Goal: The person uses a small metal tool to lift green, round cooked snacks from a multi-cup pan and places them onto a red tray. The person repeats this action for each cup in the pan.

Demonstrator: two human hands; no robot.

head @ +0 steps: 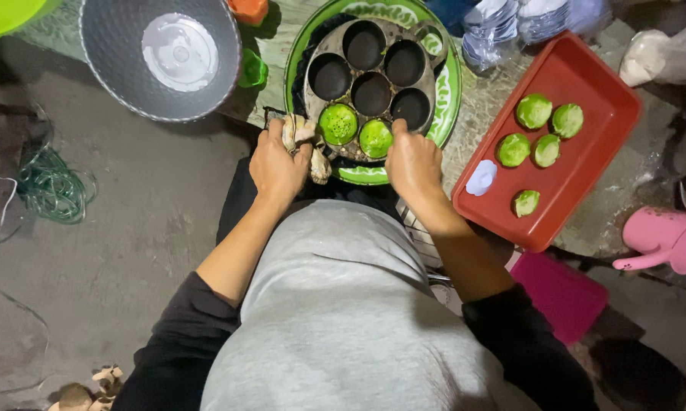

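Observation:
A round black mould pan [373, 72] with several cups sits on a green patterned plate [451, 84]. Two near cups hold green cakes [338, 123]; the others are empty. My left hand [278, 164] grips a crumpled cloth [303, 137] against the pan's near left edge. At the pan's near right rim, my right hand [411, 164] has its fingers closed by the second green cake [375, 138]; what it holds is hidden.
A red tray [587, 164] to the right holds several green cakes [534, 111] and a small white lid [481, 178]. A grey metal bowl [99, 68] stands at top left, a pink jug [663, 237] at right, and a green rope [50, 186] on the floor at left.

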